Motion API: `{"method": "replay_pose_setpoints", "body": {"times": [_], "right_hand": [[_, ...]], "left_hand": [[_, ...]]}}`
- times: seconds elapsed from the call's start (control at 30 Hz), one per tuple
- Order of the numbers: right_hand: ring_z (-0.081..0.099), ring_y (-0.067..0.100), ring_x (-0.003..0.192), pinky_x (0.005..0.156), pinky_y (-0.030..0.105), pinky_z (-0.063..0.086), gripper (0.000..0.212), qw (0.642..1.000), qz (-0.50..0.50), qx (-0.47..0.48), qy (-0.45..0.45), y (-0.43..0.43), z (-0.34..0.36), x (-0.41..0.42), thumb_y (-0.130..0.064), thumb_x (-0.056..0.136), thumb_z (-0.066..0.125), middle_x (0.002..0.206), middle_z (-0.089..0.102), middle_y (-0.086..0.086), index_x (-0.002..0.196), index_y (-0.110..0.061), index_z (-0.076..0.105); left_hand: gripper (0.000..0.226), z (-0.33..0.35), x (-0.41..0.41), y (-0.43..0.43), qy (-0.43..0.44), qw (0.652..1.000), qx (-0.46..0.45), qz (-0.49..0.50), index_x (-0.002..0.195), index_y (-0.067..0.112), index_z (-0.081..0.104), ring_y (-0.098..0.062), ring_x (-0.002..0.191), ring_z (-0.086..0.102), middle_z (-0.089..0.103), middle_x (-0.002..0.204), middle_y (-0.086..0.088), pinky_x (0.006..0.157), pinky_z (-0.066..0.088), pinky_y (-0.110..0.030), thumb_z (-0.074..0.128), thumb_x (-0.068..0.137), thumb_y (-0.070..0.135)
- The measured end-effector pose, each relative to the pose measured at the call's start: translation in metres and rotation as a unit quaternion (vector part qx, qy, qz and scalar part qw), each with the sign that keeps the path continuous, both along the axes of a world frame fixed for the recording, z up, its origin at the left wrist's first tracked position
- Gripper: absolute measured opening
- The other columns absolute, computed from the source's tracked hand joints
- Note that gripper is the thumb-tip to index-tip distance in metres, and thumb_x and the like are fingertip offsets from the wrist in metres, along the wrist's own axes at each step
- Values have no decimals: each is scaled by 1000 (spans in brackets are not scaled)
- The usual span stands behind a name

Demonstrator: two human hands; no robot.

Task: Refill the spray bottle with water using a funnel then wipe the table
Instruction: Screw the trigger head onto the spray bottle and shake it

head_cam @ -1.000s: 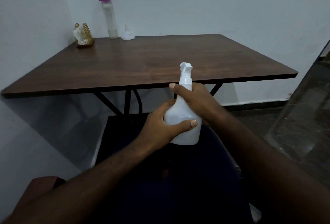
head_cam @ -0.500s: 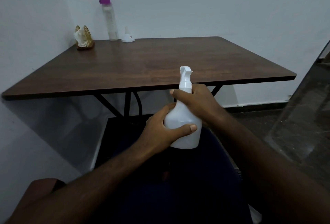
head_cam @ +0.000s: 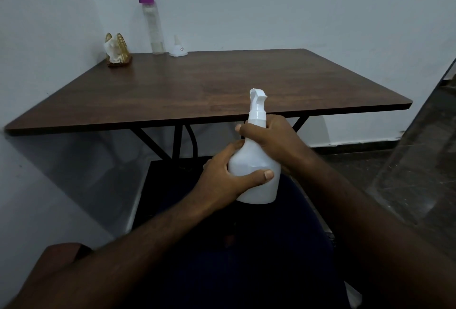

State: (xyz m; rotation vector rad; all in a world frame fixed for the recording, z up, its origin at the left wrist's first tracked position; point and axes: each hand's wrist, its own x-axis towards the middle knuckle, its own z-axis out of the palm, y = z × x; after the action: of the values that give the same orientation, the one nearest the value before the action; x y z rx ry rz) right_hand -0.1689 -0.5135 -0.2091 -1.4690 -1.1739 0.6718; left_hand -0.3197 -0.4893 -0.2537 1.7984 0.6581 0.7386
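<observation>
I hold a white spray bottle (head_cam: 256, 165) upright over my lap, just in front of the brown table's (head_cam: 197, 91) near edge. My left hand (head_cam: 222, 178) grips the bottle's body, thumb across its front. My right hand (head_cam: 269, 141) curls round the bottle's neck, just below the white spray head. A small white funnel (head_cam: 178, 48) stands upside down at the table's far edge. Beside the funnel stands a tall clear water bottle (head_cam: 153, 25) with a purple cap.
A gold holder with white tissues (head_cam: 117, 49) sits in the table's far left corner by the wall. Walls close in at the left and back. A glass panel (head_cam: 419, 173) leans at the right. Black table legs show under the top.
The bottle and both hands have sunk slightly and drifted right. My right hand's fingers have curled tighter round the neck. Nothing on the table has moved.
</observation>
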Motion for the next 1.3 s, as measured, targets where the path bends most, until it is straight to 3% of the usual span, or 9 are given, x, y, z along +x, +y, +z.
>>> {"method": "replay_pose_setpoints", "body": {"times": [0.07, 0.17, 0.3, 0.43, 0.63, 0.8, 1.0, 1.13, 1.3], "right_hand": [[65, 13, 56, 49, 22, 51, 24, 999, -23, -1, -24, 0, 0, 0, -25, 78, 73, 65, 65, 5, 75, -3, 63], [64, 12, 57, 52, 24, 53, 18, 1000, -13, -15, -20, 0, 0, 0, -23, 79, 72, 64, 64, 2, 72, -9, 61], [64, 11, 58, 52, 19, 51, 33, 1000, 10, -15, -14, -1, 1, -1, -36, 82, 73, 64, 63, -1, 79, -5, 63], [67, 10, 61, 56, 21, 52, 30, 1000, 24, -16, -10, -1, 3, -4, -45, 78, 75, 64, 66, -6, 75, -19, 60], [65, 11, 63, 55, 23, 51, 19, 999, 4, -14, -50, -2, 3, -4, -24, 80, 72, 71, 65, 2, 79, -9, 61], [61, 8, 57, 48, 17, 49, 23, 998, -22, 10, -64, -1, 5, -7, -17, 77, 68, 70, 64, 6, 85, 4, 62], [63, 14, 61, 57, 27, 52, 21, 1000, 11, -19, 1, -2, 0, -5, -28, 81, 72, 67, 62, 3, 78, -11, 60], [61, 8, 53, 47, 16, 47, 35, 1000, -25, -3, 5, -3, 0, -7, -45, 82, 72, 61, 60, -2, 77, -12, 60], [59, 4, 49, 42, 14, 44, 28, 999, -45, -9, -11, -4, -1, -5, -38, 82, 70, 55, 60, -7, 71, -16, 59]], "left_hand": [[81, -2, 1, -1, 4, 1000, -4, 1, 130, 33, 53, -11, 102, 67, 67, 116, 9, 84, 58, -41, 83, 58, 59], [85, -3, 1, -2, 6, 1000, 0, 6, 131, 33, 52, -10, 101, 67, 67, 117, 10, 84, 58, -41, 82, 56, 61], [80, -1, 0, -2, -7, 1000, -6, 4, 128, 35, 53, -7, 98, 68, 69, 113, 11, 82, 59, -40, 82, 57, 60], [75, 2, -1, -1, -18, 1000, 0, 5, 127, 36, 55, -8, 99, 68, 69, 113, 11, 83, 58, -40, 82, 61, 58], [77, -1, -1, -1, -4, 1000, 22, 7, 128, 37, 54, -6, 100, 67, 68, 114, 12, 82, 58, -39, 82, 60, 58], [77, 0, -1, -2, 0, 999, 49, 9, 128, 38, 52, -5, 101, 66, 66, 116, 14, 84, 58, -39, 82, 60, 58], [81, 0, -1, -2, 5, 999, 35, 14, 129, 37, 53, -2, 98, 67, 67, 113, 14, 81, 59, -36, 82, 57, 61], [81, 3, -2, -3, 3, 999, 35, 10, 128, 36, 54, -1, 95, 67, 68, 111, 15, 80, 59, -35, 81, 57, 64], [76, 3, -2, -3, 5, 999, 35, -10, 126, 37, 55, -4, 96, 68, 69, 110, 14, 80, 59, -37, 81, 59, 63]]}}
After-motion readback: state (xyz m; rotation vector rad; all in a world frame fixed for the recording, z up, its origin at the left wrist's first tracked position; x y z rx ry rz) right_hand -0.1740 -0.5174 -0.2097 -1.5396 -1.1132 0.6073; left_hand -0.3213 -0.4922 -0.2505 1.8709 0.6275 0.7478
